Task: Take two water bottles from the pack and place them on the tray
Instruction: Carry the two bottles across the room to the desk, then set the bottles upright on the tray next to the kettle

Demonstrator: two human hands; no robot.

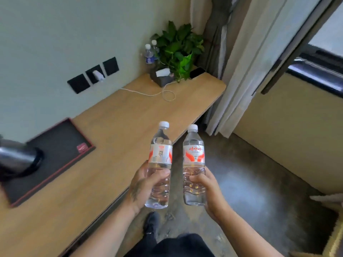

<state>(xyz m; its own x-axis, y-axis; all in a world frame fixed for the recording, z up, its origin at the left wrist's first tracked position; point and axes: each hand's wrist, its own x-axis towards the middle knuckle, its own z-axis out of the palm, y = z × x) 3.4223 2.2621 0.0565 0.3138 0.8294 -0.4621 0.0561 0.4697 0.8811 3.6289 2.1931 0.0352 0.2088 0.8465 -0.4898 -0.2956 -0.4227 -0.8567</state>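
Two water bottles: left hand (143, 184) grips the left bottle (160, 164), right hand (207, 188) grips the right bottle (194, 164), both upright, just beside each other. One black tray (55, 145) lies well left of the hands.

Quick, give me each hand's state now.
Left hand: closed around the left water bottle.
Right hand: closed around the right water bottle.

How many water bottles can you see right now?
4: one in the left hand, one in the right hand, and two standing at the desk's far end beside the plant.
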